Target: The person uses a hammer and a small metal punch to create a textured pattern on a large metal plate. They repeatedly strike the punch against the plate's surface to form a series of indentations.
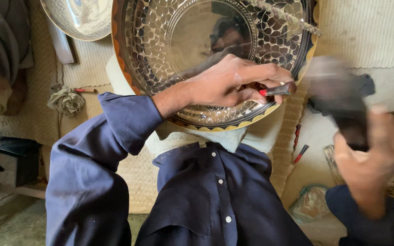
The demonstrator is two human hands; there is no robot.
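A person in a dark blue shirt (pixel 215 196) works on a large engraved metal tray (pixel 160 41) propped against their lap. The left hand (pixel 233 84) is closed around a chisel (pixel 279 89) with a red band, its dark tip set on the tray's scalloped rim just beyond the fingertips. To the right of that grip, well apart from the chisel, the right hand (pixel 368 159) is clenched on the handle of a dark hammer (pixel 338 98), its head blurred above the fist. 2 red-handled tools (pixel 299 146) lie on the mat between the 2 hands, below the chisel. A crumpled rag (pixel 67 100) sits far left of the grip.
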